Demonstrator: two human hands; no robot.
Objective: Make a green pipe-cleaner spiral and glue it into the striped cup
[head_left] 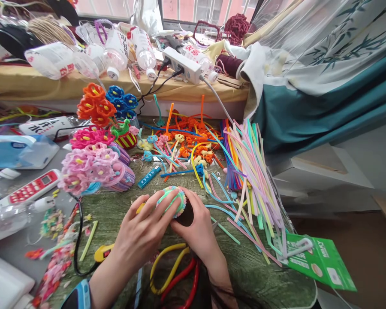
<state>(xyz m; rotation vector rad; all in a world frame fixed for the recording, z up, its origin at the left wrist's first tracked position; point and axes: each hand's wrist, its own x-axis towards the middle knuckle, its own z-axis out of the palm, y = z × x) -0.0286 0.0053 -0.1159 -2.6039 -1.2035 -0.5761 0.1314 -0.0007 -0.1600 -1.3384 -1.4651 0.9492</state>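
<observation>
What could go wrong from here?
The black cable loops close to the left hand and could snag that wrist. The pastel coiled piece is held between both hands, the right hand included, so a slip might drop it. The loose strips could scatter if knocked.

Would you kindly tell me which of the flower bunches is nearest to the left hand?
The pale pink bunch, standing in front of the hot pink bunch, while the orange bunch and blue bunch are farther back.
</observation>
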